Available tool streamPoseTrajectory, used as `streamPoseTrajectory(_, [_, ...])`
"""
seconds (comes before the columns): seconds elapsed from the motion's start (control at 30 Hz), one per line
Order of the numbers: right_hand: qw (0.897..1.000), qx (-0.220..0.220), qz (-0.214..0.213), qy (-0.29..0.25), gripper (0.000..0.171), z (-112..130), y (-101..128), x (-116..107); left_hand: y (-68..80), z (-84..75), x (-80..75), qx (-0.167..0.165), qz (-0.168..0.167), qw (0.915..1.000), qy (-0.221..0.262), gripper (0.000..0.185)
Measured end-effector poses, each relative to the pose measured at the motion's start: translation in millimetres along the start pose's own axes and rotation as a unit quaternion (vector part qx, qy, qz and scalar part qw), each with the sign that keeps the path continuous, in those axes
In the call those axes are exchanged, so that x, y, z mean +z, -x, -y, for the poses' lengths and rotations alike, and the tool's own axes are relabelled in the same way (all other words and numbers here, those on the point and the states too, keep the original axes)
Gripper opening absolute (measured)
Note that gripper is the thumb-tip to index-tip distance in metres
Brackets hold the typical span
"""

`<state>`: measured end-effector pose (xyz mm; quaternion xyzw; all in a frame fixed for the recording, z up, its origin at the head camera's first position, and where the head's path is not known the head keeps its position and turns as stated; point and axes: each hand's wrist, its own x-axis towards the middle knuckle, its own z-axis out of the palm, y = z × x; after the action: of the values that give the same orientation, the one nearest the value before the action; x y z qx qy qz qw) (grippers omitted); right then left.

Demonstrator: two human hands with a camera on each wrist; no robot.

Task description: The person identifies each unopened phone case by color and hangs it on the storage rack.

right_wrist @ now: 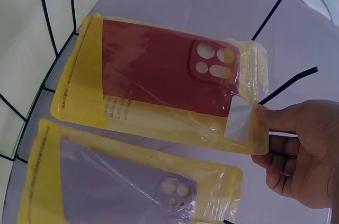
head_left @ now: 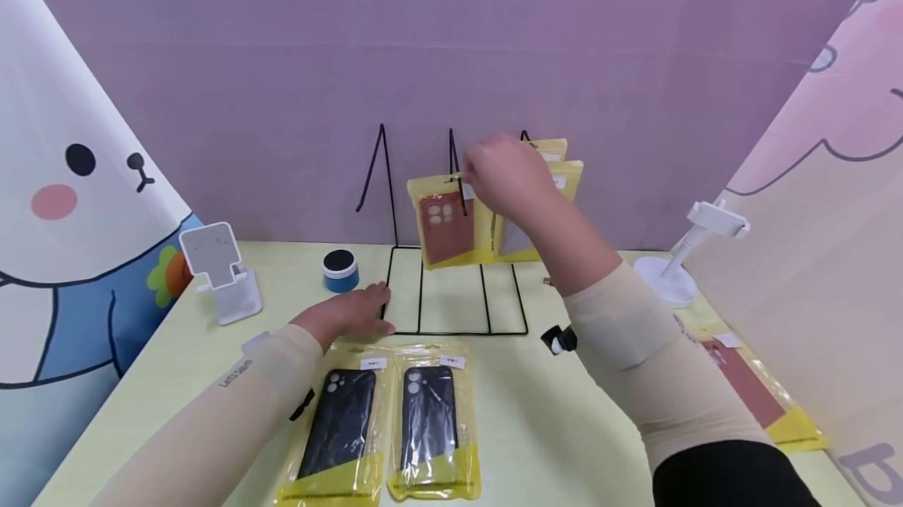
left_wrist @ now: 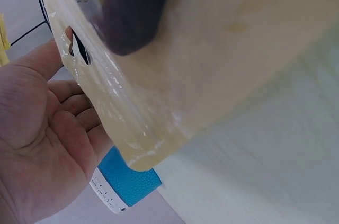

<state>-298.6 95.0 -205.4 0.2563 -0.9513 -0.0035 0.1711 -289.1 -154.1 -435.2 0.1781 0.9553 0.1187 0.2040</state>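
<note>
My right hand [head_left: 511,182] pinches the top edge of a clear-and-yellow packet holding a red phone case [right_wrist: 164,68]. The packet is at the middle hook of a black wire rack [head_left: 458,333], and the hook's tip shows past its top edge in the right wrist view. Below it in that view, a packet with a pale purple phone case [right_wrist: 116,181] hangs at the right hook. My left hand [head_left: 353,314] rests with fingers outstretched at the left front corner of the rack's base. Two packets with black phone cases [head_left: 339,421] lie on the table just in front.
The rack's left hook [head_left: 384,170] carries no packet. A blue jar [head_left: 341,272] with a dark lid stands behind my left hand. White phone stands [head_left: 222,276] flank the table, and another red-case packet [head_left: 762,389] lies at the right edge, partly behind my right arm.
</note>
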Motion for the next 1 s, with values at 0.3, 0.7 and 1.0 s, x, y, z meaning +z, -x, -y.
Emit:
streamPoseTrajectory(0.3, [0.998, 0.011, 0.047, 0.038, 0.016, -6, -30, -3, 1.8, -2.8, -1.3, -0.001, 0.000, 1.0000, -0.004, 0.081])
streamPoseTrajectory(0.7, [0.989, 0.047, 0.119, 0.069, 0.030, -10, -61, -10, 4.5, -9.5, -1.9, 0.012, -0.009, 0.9998, -0.013, 0.080])
streamPoseTrajectory(1.0, [0.988, 0.059, 0.127, 0.064, 0.027, -19, -66, -10, 1.8, -12.6, -2.1, 0.015, -0.007, 0.9998, -0.011, 0.080])
